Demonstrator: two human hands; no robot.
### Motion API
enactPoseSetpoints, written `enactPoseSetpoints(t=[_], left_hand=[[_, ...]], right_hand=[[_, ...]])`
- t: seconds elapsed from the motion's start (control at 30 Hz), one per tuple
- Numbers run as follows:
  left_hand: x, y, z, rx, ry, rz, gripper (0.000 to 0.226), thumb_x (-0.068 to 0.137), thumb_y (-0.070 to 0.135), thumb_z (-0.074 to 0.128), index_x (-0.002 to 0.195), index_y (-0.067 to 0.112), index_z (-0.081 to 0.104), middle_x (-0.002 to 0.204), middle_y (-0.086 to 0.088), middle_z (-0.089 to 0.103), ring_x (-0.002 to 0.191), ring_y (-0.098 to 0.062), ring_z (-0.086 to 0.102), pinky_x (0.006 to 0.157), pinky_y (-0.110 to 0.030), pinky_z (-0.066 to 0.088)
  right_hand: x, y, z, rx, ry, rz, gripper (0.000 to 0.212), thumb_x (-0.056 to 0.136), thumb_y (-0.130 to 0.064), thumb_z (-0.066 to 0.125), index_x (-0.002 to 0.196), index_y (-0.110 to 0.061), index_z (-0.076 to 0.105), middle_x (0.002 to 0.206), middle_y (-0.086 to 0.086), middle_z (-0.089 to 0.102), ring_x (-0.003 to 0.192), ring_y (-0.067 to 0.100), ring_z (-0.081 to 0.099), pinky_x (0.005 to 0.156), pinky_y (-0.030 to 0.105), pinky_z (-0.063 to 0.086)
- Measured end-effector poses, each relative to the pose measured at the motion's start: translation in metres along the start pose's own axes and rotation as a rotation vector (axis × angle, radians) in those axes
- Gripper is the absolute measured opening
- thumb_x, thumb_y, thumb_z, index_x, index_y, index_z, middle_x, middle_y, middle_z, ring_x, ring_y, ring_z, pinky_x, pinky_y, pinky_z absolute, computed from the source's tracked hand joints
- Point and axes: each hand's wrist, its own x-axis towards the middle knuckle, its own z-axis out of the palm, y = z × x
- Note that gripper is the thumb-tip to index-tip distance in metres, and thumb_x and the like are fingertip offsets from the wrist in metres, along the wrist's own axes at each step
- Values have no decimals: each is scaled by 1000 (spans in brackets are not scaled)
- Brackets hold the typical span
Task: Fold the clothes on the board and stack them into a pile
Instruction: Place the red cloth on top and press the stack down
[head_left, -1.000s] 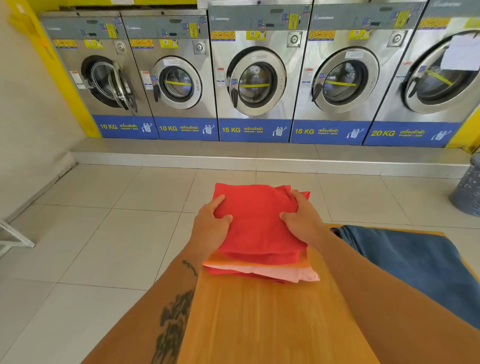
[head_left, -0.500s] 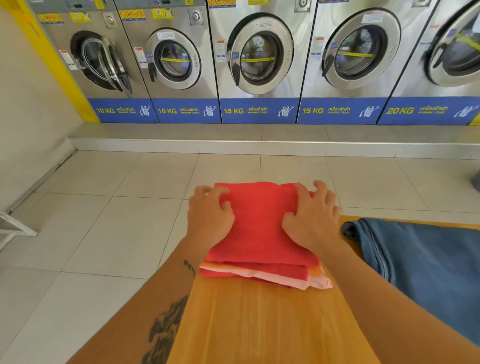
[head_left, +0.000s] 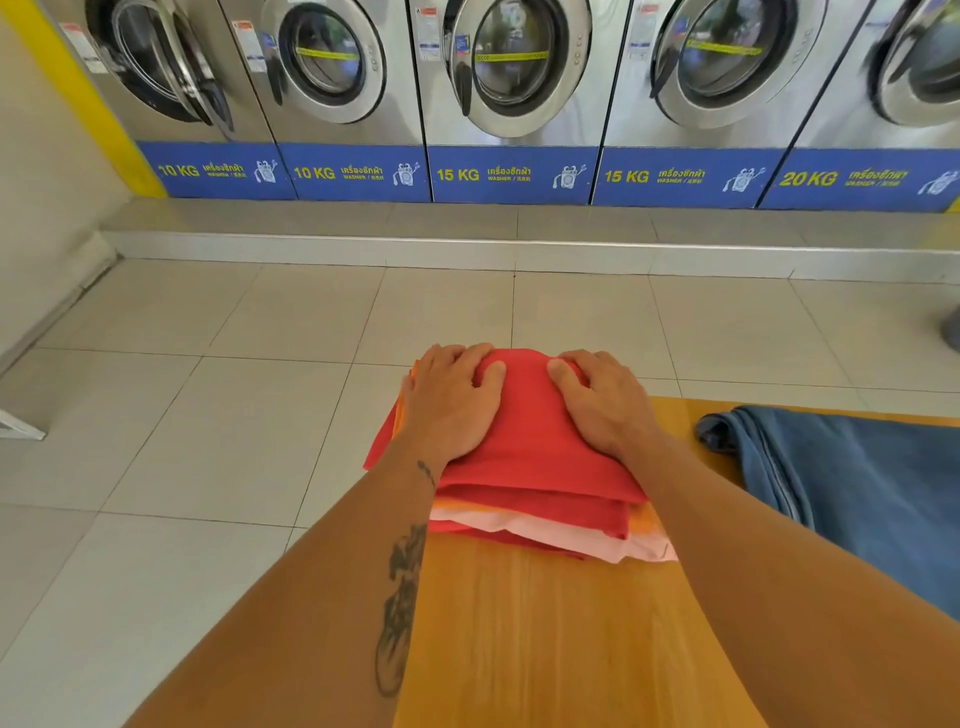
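A folded red cloth tops a small pile at the far left corner of the wooden board. Under it lie orange, pale pink and red folded layers. My left hand presses flat on the red cloth's left side, fingers spread toward its far edge. My right hand presses flat on its right side. Neither hand grips the cloth. A blue denim garment lies unfolded on the board to the right of the pile.
A row of steel washing machines stands on a raised tiled step across the pale tiled floor. A grey bin shows at the right edge, a white metal frame at the left edge.
Both hands slid forward over the red cloth, from holding its sides to lying flat near its far edge. The camera tilted down and closer.
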Motion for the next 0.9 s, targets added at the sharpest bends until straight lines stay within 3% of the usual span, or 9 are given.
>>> enactPoseSetpoints(t=[0.1,0.23,0.3,0.37,0.47,0.57,0.67,0.77,0.9], left_hand=[[-4,-7,-3,-64,-6,-8,59,90,61,28,140,37,46,147,3,42,139,-21,29,118,-47,20],[-13,-8,-12,-112,-63,-44,54,97,57,28,147,39,35,160,0,22,147,-21,18,121,-47,16],[-16,-18,-17,-89,-117,-58,54,100,53,24,152,39,26,163,3,16,149,-19,15,121,-46,14],[-23,-34,-25,-39,-111,-76,54,102,46,23,154,34,23,162,3,21,148,-18,19,121,-45,16],[-33,-40,-36,-34,115,-123,47,103,31,30,147,19,42,153,-3,41,139,-22,37,116,-44,28],[-47,-22,-34,-46,282,55,49,101,31,31,146,16,43,153,-2,40,139,-20,36,117,-41,28],[-71,-30,-13,-6,145,244,55,101,41,22,152,24,34,160,5,29,146,-13,25,121,-38,20],[-78,-44,-6,-84,141,155,55,102,43,19,153,28,31,162,10,22,148,-9,21,122,-38,22],[-84,-42,-15,-44,119,129,50,105,36,23,153,24,30,162,7,24,147,-12,26,121,-37,24]], right_hand=[[-8,19,-1,126,56,-26,39,99,-41,38,123,-19,60,120,7,63,112,24,55,92,30,37],[-14,23,-7,95,32,-74,37,103,-33,36,127,-15,56,124,8,62,111,23,54,89,29,35],[-12,18,-14,33,-40,-33,43,102,-37,33,135,-16,51,132,11,58,119,27,51,97,34,36],[-12,6,-24,-173,-48,37,52,99,-44,30,143,-20,41,145,10,46,132,30,42,109,50,29],[-30,-19,-33,-403,111,-26,58,95,-42,33,149,-20,31,156,6,30,145,29,23,116,61,11],[-60,-25,-17,-230,54,-48,70,96,-51,29,155,-17,14,164,7,11,150,27,9,121,53,9],[-89,-7,6,-43,1,14,75,98,-56,25,156,-23,-9,165,0,-13,152,21,-4,123,45,11],[-104,5,8,85,25,58,71,100,-53,24,155,-28,-13,165,-4,-7,150,18,9,118,39,21],[-117,14,-1,54,-23,71,67,101,-47,22,157,-20,-4,165,-1,6,150,16,12,122,42,19]])
